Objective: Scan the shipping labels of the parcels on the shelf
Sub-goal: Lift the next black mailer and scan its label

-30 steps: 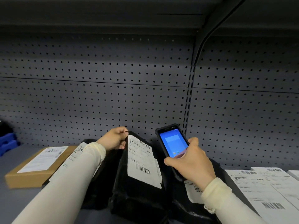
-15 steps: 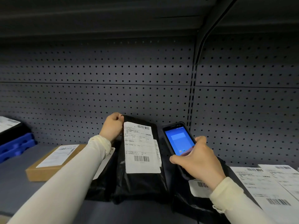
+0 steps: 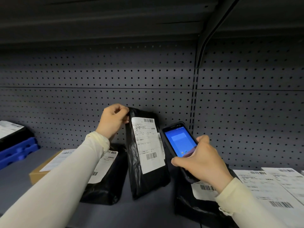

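Our left hand [image 3: 113, 120] pinches the top corner of a black bag parcel [image 3: 144, 165]. Our fingers are curled on the edge, and we hold the parcel standing up on the gray shelf [image 3: 148, 209]. Its white shipping label [image 3: 148, 143] faces us, with one barcode at the top and one near the bottom.

Our right hand [image 3: 201, 162] grips a handheld scanner [image 3: 180, 145]. Our fingers wrap around its dark case and our thumb lies across the bottom of its blue screen. The scanner is just beside the standing parcel, on its right, and its top end tips up toward the wall.

Both of our arms wear long cream sleeves [image 3: 69, 178].

Under our left arm lies a second black parcel [image 3: 108, 183], flat on the shelf, with its own white label. It sits just beside the standing one. To the left of that is a brown box [image 3: 42, 173] with a label on top. Farther left is a blue tray [image 3: 18, 152], and a dark parcel with a white label sits on top of it at the picture's edge.

Under our right hand lies another black parcel [image 3: 195, 206], and we can see part of its barcode. To the right of it are flat white parcels [image 3: 269, 188] with barcodes on them.

Behind it all is a gray wall full of small holes [image 3: 115, 79]. Another shelf hangs over us.
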The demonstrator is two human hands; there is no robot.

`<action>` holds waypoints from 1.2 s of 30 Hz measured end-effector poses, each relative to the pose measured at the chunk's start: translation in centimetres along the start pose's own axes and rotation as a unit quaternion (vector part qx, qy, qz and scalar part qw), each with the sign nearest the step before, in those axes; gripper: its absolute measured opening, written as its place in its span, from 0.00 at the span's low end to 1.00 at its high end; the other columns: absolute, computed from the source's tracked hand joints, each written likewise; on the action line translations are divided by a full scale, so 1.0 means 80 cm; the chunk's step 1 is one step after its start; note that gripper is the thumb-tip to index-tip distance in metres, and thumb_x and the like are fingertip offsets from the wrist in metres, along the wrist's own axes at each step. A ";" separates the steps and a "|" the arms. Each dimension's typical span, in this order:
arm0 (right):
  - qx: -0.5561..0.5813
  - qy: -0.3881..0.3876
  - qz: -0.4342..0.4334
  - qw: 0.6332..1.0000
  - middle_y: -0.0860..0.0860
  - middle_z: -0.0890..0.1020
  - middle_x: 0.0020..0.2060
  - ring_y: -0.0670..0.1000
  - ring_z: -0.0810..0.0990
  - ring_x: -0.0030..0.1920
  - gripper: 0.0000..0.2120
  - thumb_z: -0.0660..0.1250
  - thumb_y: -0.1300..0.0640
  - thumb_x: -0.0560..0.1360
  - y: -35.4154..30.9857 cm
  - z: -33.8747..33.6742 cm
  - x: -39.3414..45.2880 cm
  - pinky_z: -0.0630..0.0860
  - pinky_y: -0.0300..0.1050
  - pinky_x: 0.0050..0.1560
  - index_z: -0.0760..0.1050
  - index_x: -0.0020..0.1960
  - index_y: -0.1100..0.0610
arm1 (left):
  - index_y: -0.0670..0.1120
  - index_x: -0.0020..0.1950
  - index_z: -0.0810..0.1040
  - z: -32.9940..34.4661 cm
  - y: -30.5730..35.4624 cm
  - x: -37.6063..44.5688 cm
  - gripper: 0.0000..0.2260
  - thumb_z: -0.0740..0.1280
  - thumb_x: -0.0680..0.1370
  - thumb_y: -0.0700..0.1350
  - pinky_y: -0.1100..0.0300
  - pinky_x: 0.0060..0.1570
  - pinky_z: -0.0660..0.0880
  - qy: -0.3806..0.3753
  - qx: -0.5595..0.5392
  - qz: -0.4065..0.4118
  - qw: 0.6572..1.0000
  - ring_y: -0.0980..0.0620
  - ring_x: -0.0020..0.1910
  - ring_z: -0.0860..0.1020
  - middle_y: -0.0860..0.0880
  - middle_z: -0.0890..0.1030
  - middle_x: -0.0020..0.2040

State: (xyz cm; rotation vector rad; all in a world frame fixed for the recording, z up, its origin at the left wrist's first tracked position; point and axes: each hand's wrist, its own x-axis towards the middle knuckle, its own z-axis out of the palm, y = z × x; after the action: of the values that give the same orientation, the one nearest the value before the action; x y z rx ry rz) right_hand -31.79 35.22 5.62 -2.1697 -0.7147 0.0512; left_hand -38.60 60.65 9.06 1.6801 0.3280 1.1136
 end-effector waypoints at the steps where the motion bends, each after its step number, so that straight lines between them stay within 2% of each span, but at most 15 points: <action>1: -0.001 -0.006 0.000 1.000 0.44 0.80 0.38 0.40 0.77 0.40 0.34 0.77 0.48 0.62 -0.001 -0.001 -0.001 0.75 0.40 0.37 0.58 0.57 0.53 | 0.42 0.38 0.74 -0.001 0.003 -0.001 0.10 0.61 0.79 0.36 0.68 0.32 0.76 -0.012 -0.006 -0.002 1.000 0.58 0.29 0.75 0.48 0.76 0.34; 4: 0.004 -0.024 0.001 1.000 0.44 0.79 0.39 0.41 0.78 0.40 0.34 0.77 0.48 0.62 -0.002 -0.003 -0.003 0.77 0.41 0.40 0.56 0.54 0.51 | 0.43 0.40 0.74 -0.005 0.010 -0.004 0.08 0.62 0.79 0.38 0.67 0.31 0.77 -0.047 -0.024 -0.013 0.999 0.55 0.32 0.75 0.47 0.76 0.36; 9: 0.003 -0.042 -0.006 0.999 0.43 0.80 0.39 0.40 0.77 0.41 0.35 0.77 0.48 0.61 -0.004 -0.005 -0.006 0.75 0.38 0.38 0.58 0.58 0.51 | 0.45 0.45 0.78 -0.008 0.016 0.002 0.08 0.62 0.78 0.34 0.68 0.35 0.79 -0.089 -0.016 -0.002 0.996 0.60 0.30 0.78 0.44 0.77 0.38; 16: -0.007 -0.054 -0.001 0.998 0.44 0.81 0.39 0.43 0.80 0.41 0.33 0.77 0.45 0.59 -0.008 -0.013 -0.012 0.79 0.45 0.44 0.59 0.54 0.51 | 0.42 0.44 0.78 -0.012 0.016 0.012 0.06 0.63 0.78 0.36 0.67 0.35 0.79 -0.114 0.003 -0.019 0.993 0.60 0.30 0.78 0.45 0.78 0.38; 23: 0.007 -0.060 -0.001 0.998 0.46 0.80 0.35 0.46 0.81 0.42 0.31 0.77 0.48 0.61 -0.015 -0.017 -0.018 0.79 0.45 0.44 0.59 0.51 0.54 | 0.43 0.43 0.78 -0.007 0.018 0.012 0.06 0.63 0.78 0.36 0.68 0.39 0.80 -0.109 0.016 -0.009 0.994 0.52 0.38 0.78 0.45 0.79 0.40; 28: 0.016 -0.056 0.004 0.998 0.44 0.77 0.36 0.48 0.82 0.44 0.29 0.77 0.49 0.62 -0.015 -0.020 -0.019 0.79 0.44 0.43 0.62 0.51 0.56 | 0.43 0.42 0.78 -0.006 0.018 0.010 0.07 0.63 0.78 0.36 0.68 0.39 0.79 -0.103 0.023 0.000 0.994 0.53 0.36 0.78 0.45 0.79 0.39; 32: 0.014 -0.066 0.002 0.998 0.47 0.80 0.35 0.48 0.82 0.44 0.31 0.77 0.48 0.61 -0.013 -0.019 -0.018 0.79 0.46 0.44 0.60 0.51 0.54 | 0.43 0.42 0.78 -0.003 0.018 0.008 0.08 0.63 0.78 0.35 0.69 0.38 0.79 -0.092 0.019 0.001 0.996 0.61 0.30 0.78 0.49 0.79 0.35; 34: 0.015 -0.073 0.003 0.997 0.47 0.81 0.37 0.47 0.82 0.43 0.31 0.77 0.48 0.60 -0.013 -0.019 -0.017 0.79 0.46 0.43 0.60 0.52 0.53 | 0.43 0.42 0.78 -0.001 0.019 0.008 0.08 0.63 0.78 0.35 0.69 0.38 0.78 -0.090 0.020 0.001 0.996 0.62 0.30 0.78 0.48 0.79 0.35; 36: 0.019 -0.076 0.003 0.997 0.46 0.81 0.36 0.46 0.80 0.41 0.31 0.77 0.47 0.59 -0.013 -0.018 -0.016 0.78 0.44 0.40 0.62 0.53 0.53 | 0.43 0.41 0.78 0.001 0.019 0.007 0.08 0.63 0.78 0.35 0.70 0.37 0.78 -0.090 0.018 0.000 0.996 0.62 0.30 0.78 0.52 0.80 0.32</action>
State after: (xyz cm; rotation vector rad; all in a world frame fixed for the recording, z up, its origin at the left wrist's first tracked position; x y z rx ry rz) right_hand -32.96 34.08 7.06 -2.1487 -0.7868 0.2322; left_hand -38.70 60.38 10.67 1.7975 0.2348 0.9517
